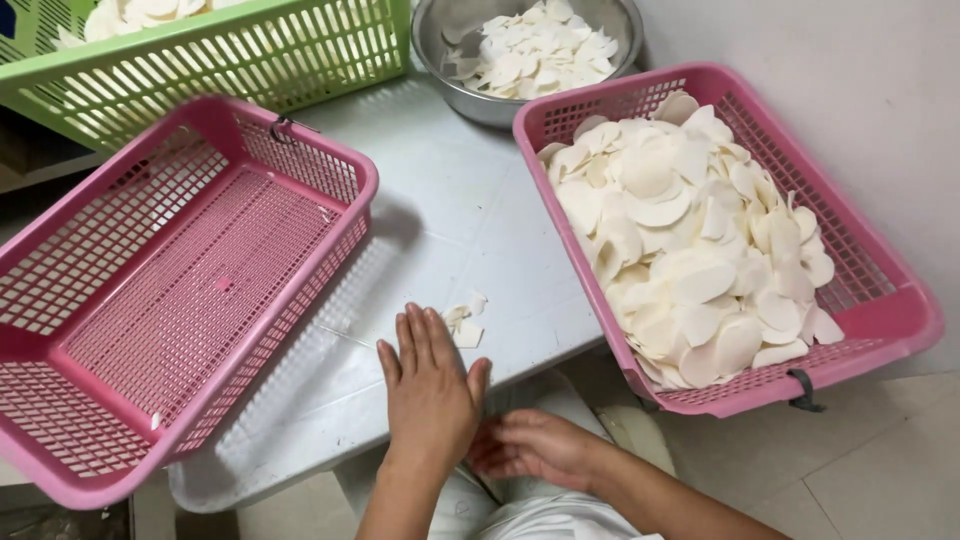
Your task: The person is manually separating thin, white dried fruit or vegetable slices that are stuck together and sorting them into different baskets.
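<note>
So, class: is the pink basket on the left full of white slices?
No, the left pink basket is nearly empty; the white slices fill the right one.

An empty basket [170, 290] sits at the left of the bench [450, 210], a basket filled with slices [690, 240] at the right. Behind them stand a bowl of slices [530, 50] and a third basket [200, 50]. Between the front baskets, a few loose slices [462, 320] lie before the left hand [430, 390], which rests flat at the bench edge.

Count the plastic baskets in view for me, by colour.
3. An empty pink basket at left, a pink basket full of white slices at right, and a green basket at top left, cut off by the frame. Others may lie out of view.
</note>
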